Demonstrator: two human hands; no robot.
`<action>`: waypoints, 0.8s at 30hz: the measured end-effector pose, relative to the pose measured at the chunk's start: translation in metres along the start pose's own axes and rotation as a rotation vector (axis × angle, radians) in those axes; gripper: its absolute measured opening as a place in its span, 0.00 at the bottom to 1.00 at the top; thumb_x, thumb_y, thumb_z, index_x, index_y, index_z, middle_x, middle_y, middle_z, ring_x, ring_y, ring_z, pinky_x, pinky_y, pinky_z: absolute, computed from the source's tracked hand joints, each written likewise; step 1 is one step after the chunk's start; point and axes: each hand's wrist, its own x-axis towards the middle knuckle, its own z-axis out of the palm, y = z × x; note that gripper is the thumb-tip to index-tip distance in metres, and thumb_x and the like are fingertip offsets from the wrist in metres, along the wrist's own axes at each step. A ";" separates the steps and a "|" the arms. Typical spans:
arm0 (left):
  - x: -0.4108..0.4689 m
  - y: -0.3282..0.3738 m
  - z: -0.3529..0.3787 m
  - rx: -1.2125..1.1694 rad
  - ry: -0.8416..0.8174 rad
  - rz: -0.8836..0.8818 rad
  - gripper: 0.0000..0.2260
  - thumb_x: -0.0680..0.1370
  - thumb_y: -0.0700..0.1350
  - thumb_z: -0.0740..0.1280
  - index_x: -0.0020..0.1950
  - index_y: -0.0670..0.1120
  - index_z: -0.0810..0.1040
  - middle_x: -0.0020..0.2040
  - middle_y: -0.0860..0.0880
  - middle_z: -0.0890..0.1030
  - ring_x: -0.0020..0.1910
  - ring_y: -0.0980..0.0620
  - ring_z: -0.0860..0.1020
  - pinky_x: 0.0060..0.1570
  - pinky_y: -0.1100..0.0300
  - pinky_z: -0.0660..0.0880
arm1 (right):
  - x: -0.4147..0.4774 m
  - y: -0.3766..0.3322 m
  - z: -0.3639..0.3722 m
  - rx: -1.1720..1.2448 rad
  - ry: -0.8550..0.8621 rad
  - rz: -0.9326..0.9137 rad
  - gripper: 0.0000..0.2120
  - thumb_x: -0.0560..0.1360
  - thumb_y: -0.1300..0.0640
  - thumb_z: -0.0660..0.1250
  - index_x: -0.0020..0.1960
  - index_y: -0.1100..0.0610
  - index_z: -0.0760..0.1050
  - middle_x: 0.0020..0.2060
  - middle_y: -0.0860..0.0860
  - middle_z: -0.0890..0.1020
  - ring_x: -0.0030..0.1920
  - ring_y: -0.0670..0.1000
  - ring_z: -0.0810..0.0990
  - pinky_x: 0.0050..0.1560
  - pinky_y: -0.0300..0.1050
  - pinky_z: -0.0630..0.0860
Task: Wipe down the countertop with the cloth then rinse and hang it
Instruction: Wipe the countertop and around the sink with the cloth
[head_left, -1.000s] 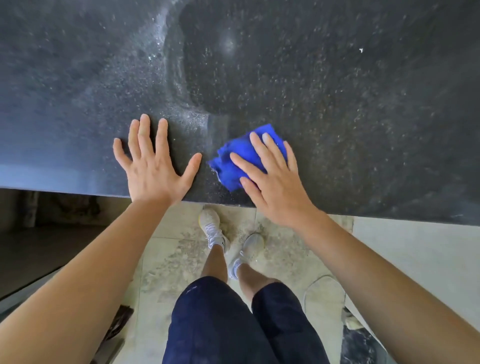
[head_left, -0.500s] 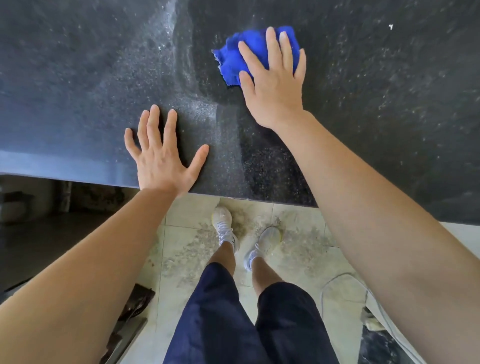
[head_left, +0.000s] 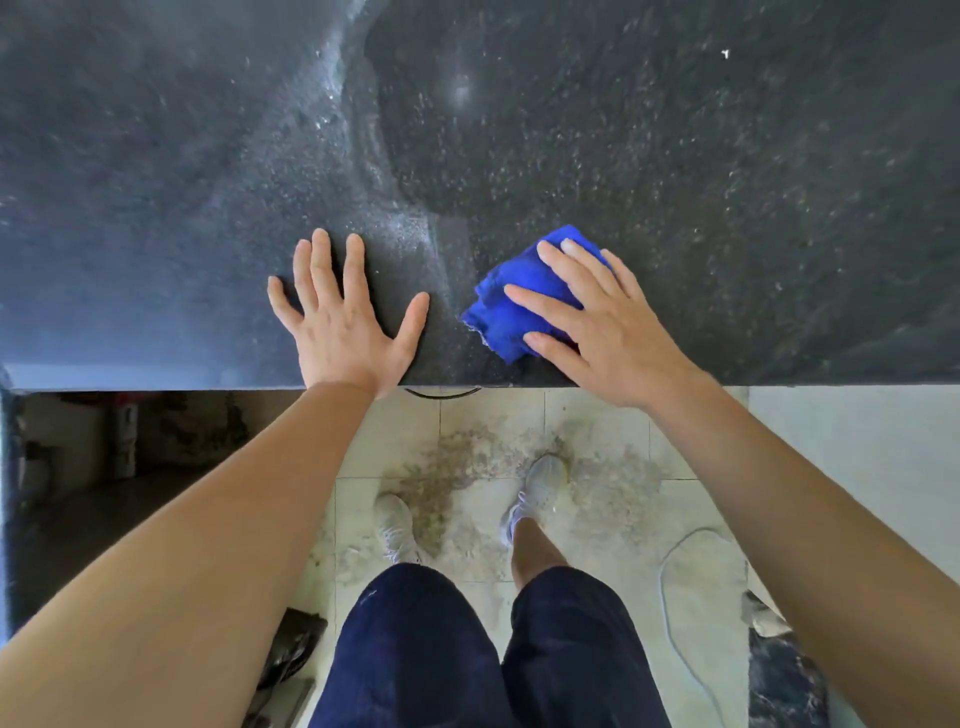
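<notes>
My right hand (head_left: 608, 332) presses flat, fingers straight, on the bunched blue cloth (head_left: 511, 312) by the dark stone countertop's (head_left: 727, 208) front edge; my left hand (head_left: 343, 322) lies spread, empty, just left of it; the next stroke, I judge, goes up-left toward the pale dusty streak (head_left: 358, 130).

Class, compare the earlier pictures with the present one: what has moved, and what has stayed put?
The right hand has drawn the blue cloth back from far out on the black countertop to its near edge, still pressing flat on it. The left hand stayed spread flat on the countertop near the edge.
</notes>
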 end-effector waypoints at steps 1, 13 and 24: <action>0.001 0.001 0.000 0.010 -0.003 -0.004 0.40 0.77 0.72 0.50 0.80 0.48 0.54 0.80 0.42 0.53 0.80 0.42 0.49 0.74 0.34 0.46 | 0.003 0.003 0.000 0.015 0.011 0.087 0.24 0.82 0.41 0.54 0.77 0.44 0.65 0.79 0.55 0.57 0.79 0.58 0.54 0.78 0.60 0.49; -0.013 -0.071 -0.015 -0.327 -0.015 0.130 0.35 0.79 0.68 0.53 0.80 0.49 0.54 0.81 0.42 0.44 0.80 0.43 0.42 0.74 0.38 0.37 | 0.008 -0.142 0.050 0.069 0.291 0.713 0.23 0.82 0.43 0.53 0.76 0.44 0.65 0.79 0.57 0.58 0.79 0.59 0.54 0.77 0.62 0.47; -0.012 -0.147 -0.009 0.040 -0.160 0.030 0.39 0.77 0.73 0.40 0.81 0.52 0.39 0.81 0.43 0.38 0.79 0.41 0.37 0.74 0.32 0.40 | 0.036 -0.105 0.032 0.002 0.036 0.112 0.23 0.83 0.42 0.54 0.77 0.43 0.64 0.80 0.54 0.57 0.79 0.57 0.54 0.78 0.59 0.48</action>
